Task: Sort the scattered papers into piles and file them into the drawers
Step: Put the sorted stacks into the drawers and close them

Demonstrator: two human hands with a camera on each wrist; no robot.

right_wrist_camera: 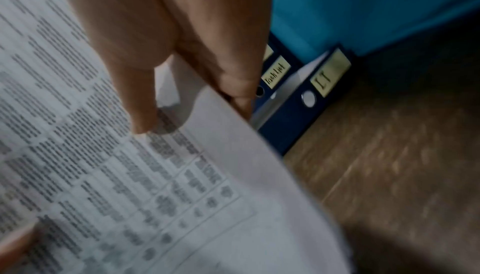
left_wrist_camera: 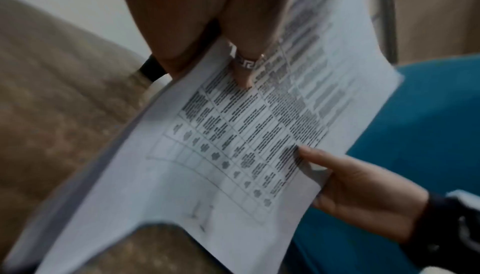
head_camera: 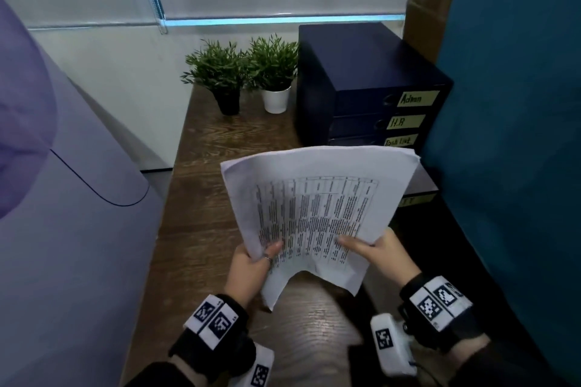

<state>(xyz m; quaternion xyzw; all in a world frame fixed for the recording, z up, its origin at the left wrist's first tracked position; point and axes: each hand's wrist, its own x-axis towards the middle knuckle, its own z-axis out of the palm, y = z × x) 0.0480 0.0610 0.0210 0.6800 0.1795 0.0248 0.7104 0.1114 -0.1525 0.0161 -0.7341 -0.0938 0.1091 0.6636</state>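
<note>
I hold a stack of white papers (head_camera: pixel 317 210) printed with a table, lifted above the wooden desk (head_camera: pixel 213 166). My left hand (head_camera: pixel 251 264) pinches its near left edge, thumb on top with a ring. My right hand (head_camera: pixel 377 253) grips the near right edge, thumb on the print. The same papers (left_wrist_camera: pixel 233 144) fill both wrist views, papers (right_wrist_camera: pixel 130 175) included. A dark blue drawer unit (head_camera: pixel 364 78) stands behind, with labels Admin (head_camera: pixel 415 98), H.R (head_camera: pixel 405 121) and Task List (head_camera: pixel 401 141). Its lowest drawer (head_camera: pixel 421 190), labelled IT, is pulled out under the papers' far edge.
Two small potted plants (head_camera: pixel 242 72) stand at the desk's far end beside the drawer unit. A teal partition (head_camera: pixel 509 135) closes the right side. A pale purple surface (head_camera: pixel 63 198) sits at the left. White blinds hang behind.
</note>
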